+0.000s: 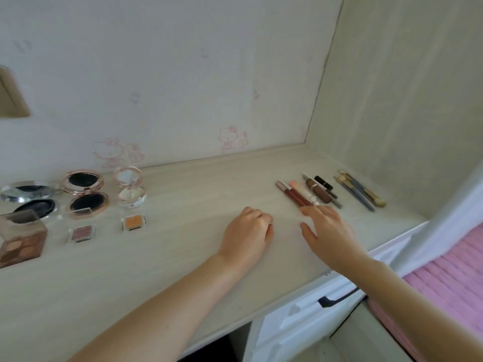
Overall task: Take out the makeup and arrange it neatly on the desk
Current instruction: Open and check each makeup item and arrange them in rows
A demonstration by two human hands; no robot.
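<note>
Head view, open compacts (85, 190) and small eyeshadow pans (133, 222) in rows at my far left on the table (156, 257), left hand (247, 233) curled, gripping nothing, right hand (328, 232) relaxed, fingertips touching lip pencils (296, 195), brushes (362, 190) farthest right.

Two bare forearms, entering from 6 and 4 o'clock. No sleeves, both uncovered to frame edge. Left hand (247, 231) and right hand (330, 235) ungloved. Short, unpainted nails on right fingers (307, 210).
</note>
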